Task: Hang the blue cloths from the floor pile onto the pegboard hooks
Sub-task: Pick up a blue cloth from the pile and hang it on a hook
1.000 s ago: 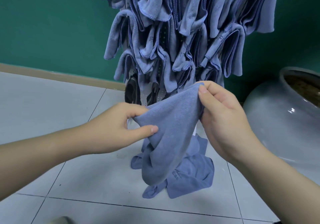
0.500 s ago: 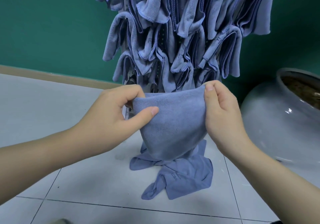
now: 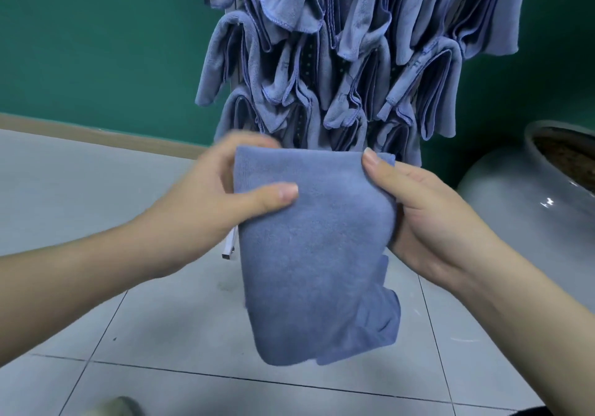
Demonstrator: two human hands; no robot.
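Cloth in hand: we hold one folded blue cloth in front of the body, in the air above the tiled floor; its folded top edge runs level between both hands and the rest hangs down with loose corners at lower right.
Left hand: our left hand grips the cloth's upper left corner, thumb pressed on the front face, fingers curled behind the top edge; this hand is motion-blurred.
Right hand: our right hand grips the cloth's upper right edge, thumb tip on the top front, fingers wrapped behind the right side.
Hung cloths: many blue hung cloths are draped in overlapping rows directly behind the held cloth, reaching down to just above its top edge.
Pegboard: we see only narrow strips of the perforated pegboard between the hung cloths; hooks cannot be made out.
Stand: a white bar end shows just left of the held cloth, below the left hand.
Floor pile: hidden behind the held cloth; we cannot tell its state.
Surroundings: a green wall stands behind; a large grey glazed pot sits on the floor at right, well apart from the cloth.
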